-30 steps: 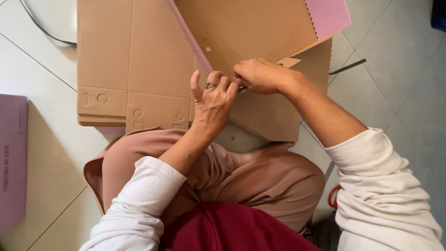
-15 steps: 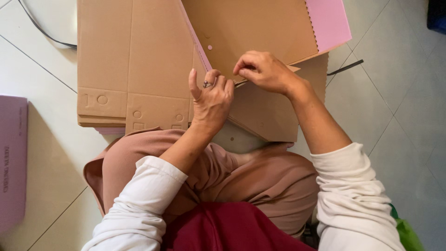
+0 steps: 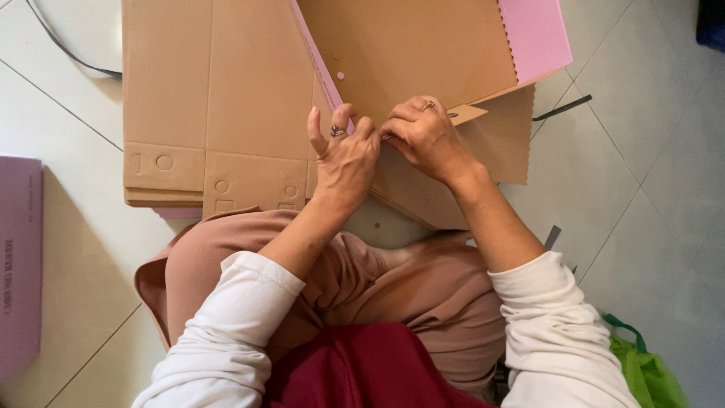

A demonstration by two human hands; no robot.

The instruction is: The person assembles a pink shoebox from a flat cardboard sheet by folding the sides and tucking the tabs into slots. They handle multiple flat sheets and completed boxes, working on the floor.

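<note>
Pinched tight, both hands meet — left hand (image 3: 346,155) and right hand (image 3: 424,136) gripping the cardboard sheet's (image 3: 408,53) pink-edged fold.

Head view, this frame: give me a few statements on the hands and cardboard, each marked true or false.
1. Both hands meet at the edge of a cardboard sheet. True.
2. The left hand wears a ring. True.
3. The sheet's outer face is blue. False: its pink face shows at the far right.
4. The right hand rests on the person's knee. False: it is on the cardboard beside the left hand.
5. A stack of flat cardboard lies on the tiled floor. True.
</note>
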